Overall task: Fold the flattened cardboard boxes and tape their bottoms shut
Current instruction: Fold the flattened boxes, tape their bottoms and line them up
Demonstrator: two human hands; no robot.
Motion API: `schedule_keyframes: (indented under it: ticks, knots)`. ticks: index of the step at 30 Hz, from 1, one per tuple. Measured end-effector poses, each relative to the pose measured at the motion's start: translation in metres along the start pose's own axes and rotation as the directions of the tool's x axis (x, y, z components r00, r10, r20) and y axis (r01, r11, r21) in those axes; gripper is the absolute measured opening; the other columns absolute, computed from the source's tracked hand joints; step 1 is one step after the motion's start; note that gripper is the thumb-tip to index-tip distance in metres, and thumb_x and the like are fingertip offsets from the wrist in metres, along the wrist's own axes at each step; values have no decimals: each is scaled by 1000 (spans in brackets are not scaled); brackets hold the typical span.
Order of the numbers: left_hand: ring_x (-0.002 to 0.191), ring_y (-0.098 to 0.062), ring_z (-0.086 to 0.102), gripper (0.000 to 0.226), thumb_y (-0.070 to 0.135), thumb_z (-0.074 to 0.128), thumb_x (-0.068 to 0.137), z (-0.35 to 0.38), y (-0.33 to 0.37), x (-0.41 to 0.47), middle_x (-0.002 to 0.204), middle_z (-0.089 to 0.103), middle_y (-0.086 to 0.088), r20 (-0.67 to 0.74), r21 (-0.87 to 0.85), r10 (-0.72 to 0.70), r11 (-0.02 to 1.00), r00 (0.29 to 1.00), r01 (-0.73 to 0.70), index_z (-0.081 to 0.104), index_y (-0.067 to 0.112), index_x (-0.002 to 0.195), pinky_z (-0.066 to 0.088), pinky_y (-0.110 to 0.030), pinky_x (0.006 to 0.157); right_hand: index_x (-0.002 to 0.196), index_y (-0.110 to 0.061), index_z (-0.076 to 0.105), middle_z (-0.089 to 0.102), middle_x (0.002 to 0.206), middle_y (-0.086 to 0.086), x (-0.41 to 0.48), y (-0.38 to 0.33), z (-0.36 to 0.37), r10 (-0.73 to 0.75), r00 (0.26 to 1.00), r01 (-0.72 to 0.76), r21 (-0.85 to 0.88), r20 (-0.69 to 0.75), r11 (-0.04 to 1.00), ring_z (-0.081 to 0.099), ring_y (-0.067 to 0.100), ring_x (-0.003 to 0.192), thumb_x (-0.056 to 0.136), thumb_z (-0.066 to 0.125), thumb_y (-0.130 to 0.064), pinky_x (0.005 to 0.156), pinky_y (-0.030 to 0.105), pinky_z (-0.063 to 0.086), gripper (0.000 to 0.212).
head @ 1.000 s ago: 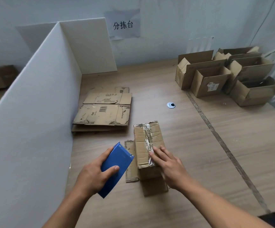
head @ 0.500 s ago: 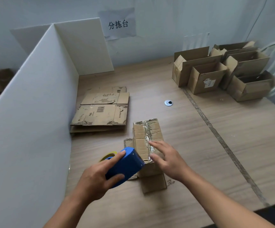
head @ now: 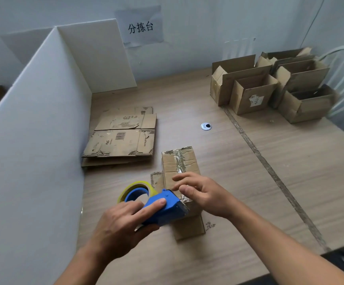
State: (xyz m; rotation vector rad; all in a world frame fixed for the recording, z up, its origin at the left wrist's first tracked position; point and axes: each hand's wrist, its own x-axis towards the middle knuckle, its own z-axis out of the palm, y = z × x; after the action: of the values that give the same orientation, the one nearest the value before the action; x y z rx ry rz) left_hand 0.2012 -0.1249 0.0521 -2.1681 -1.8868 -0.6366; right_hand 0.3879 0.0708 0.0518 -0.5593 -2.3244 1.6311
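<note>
A small cardboard box (head: 179,164) stands bottom-up on the wooden table (head: 249,182), with clear tape along its seam. My left hand (head: 121,223) grips a blue tape dispenser (head: 165,208) with a yellowish tape roll (head: 134,188). The dispenser's front end sits against the near end of the box's bottom. My right hand (head: 204,192) rests on that end, its fingers spread over the tape and the thumb beside the dispenser. A stack of flattened boxes (head: 121,138) lies further back to the left.
A white foam partition (head: 33,140) walls off the left side and back corner. Several folded open boxes (head: 270,87) stand at the far right. A round cable grommet (head: 206,126) sits in the tabletop. A seam strip (head: 270,171) runs diagonally across the table. The near edge is at the bottom right.
My left hand has swung the dispenser round from beside the box onto its near end, so the tape roll now shows. My right hand has slid slightly toward me along the seam.
</note>
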Motion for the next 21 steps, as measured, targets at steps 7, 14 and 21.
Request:
schedule_keyframes:
  ticks: [7,14,21]
  knots:
    - [65,-14,45,53,46,58,95,-3,4,4,76,53,5,-21,-13,41,999,999,-41,43,31,144,37,-24,59,104,-18,74,59,132,-3,-8,-11,-5,3,999,-12,187,50,982,55,4,124,91,58,-34,99,21,47,26]
    - [65,-14,42,52,46,59,96,-7,8,11,74,52,4,-30,-42,75,996,997,-76,45,30,143,34,-22,60,89,-14,75,63,127,-4,-5,-6,-8,-4,999,12,151,-49,989,57,4,121,99,59,-21,99,23,48,20]
    - [65,-13,41,55,47,60,95,-5,8,11,75,50,5,-19,-82,71,994,997,-72,43,30,145,32,-21,60,89,-8,74,62,128,-7,-8,-8,-9,28,999,-16,247,-45,969,58,6,121,89,67,-48,99,27,50,41]
